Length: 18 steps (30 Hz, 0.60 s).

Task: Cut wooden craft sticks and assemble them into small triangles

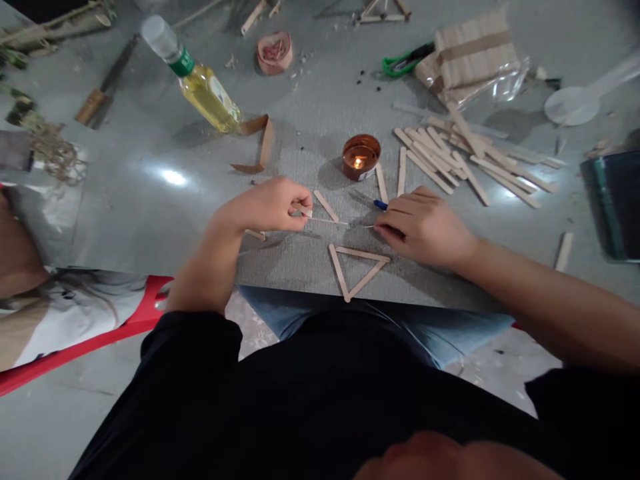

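Observation:
My left hand [280, 203] is closed in a pinch on a wooden craft stick [327, 221], which points right and is seen nearly edge-on. My right hand [423, 223] is closed, fingertips together, with a thin pale tip showing at them; what it grips is mostly hidden. Against its fingers lies a small blue-handled tool [381, 205] with a thin dark end; I cannot tell whether the hand holds it. One loose craft stick [326, 206] lies between the hands. Closer to me, three craft sticks form a triangle [363, 255] at the table edge.
Beyond my hands a small candle burns in a brown tin [361, 158]. Many loose sticks [440, 157] and a bagged bundle [475, 50] lie right. At left stand a bottle of yellow liquid [210, 97] and a bent brown strip [264, 143]. Another person's arm [20, 247] is at far left.

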Tool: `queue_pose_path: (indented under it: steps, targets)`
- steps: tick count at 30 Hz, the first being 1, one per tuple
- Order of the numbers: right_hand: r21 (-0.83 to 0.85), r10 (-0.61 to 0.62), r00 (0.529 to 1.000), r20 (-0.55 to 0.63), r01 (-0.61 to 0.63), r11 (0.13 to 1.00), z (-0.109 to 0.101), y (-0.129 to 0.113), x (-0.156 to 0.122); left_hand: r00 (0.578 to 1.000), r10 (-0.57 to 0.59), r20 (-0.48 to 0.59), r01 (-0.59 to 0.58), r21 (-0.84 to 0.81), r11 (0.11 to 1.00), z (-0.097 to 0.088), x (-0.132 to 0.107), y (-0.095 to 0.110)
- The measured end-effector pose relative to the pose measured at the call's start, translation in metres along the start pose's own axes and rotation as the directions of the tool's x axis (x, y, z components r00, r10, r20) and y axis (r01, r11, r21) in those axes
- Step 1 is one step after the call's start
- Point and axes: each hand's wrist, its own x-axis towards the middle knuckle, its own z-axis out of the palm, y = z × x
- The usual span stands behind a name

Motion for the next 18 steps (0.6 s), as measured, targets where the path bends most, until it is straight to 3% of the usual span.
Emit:
queue_pose_path:
  steps: [6, 11, 18]
  targets:
    - [-0.073, 0.089, 0.996, -0.031, -0.091, 0.993, 0.006, -0.020, 0.011, 0.998, 0.000, -0.066, -0.005, -0.066, 0.998, 0.001, -0.001, 0.002]
    - [-0.096, 0.145, 0.989, -0.031, -0.148, 0.984, 0.019, -0.031, 0.021, 0.999, -0.029, -0.039, 0.025, -0.095, 0.995, 0.001, 0.000, 0.004]
    - [-0.075, 0.130, 0.992, -0.006, -0.130, 0.989, 0.024, -0.032, 0.026, 0.999, 0.001, 0.037, 0.001, -0.058, 0.998, 0.010, 0.001, 0.014]
